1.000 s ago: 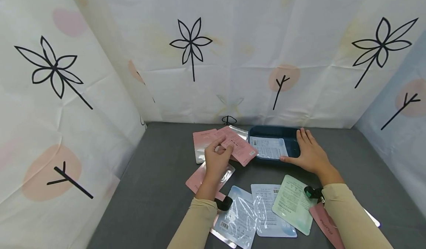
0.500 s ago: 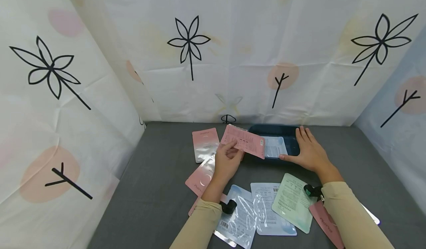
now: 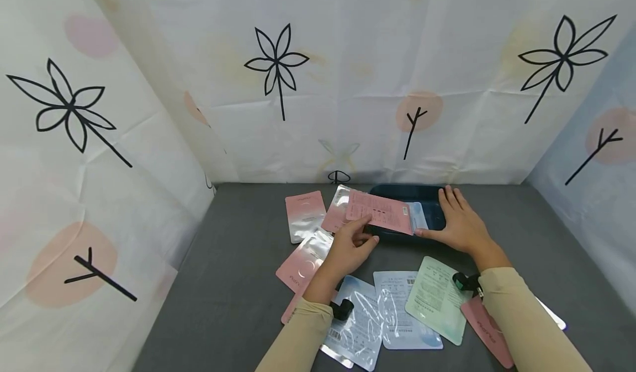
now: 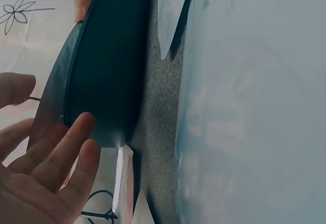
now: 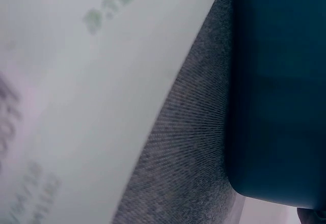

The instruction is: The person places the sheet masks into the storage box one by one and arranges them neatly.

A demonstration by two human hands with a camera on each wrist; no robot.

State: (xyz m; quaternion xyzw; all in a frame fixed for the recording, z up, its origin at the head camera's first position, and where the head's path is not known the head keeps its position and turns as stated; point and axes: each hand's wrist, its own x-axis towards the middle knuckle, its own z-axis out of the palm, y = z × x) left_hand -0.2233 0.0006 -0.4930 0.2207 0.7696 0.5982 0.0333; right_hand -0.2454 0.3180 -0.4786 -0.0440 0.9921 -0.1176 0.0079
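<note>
A pink foil sachet (image 3: pixel 379 212) lies slantwise over the left part of a dark blue tray (image 3: pixel 435 209), across its front rim. A light blue sachet (image 3: pixel 417 217) shows inside the tray, partly covered by the pink one. My left hand (image 3: pixel 346 250) is at the pink sachet's near left edge, its fingers loosely spread and the thumb apart from them. In the left wrist view the left hand's fingers (image 4: pixel 63 158) are beside the tray wall. My right hand (image 3: pixel 462 223) rests on the tray's right end, fingers straight along the rim and thumb at the front edge.
Left of the tray lie more pink and silver sachets (image 3: pixel 305 213), some overlapping. Nearer the front are blue sachets (image 3: pixel 404 308), a green sachet (image 3: pixel 437 300) and a pink sachet (image 3: pixel 487 330) partly under the right forearm. Patterned cloth (image 3: pixel 348 85) walls the grey table (image 3: pixel 238 283).
My left hand has carried the pink sachet rightward onto the tray and loosened its fingers from it. A pink and silver sachet beneath is uncovered. The right hand has stayed on the tray.
</note>
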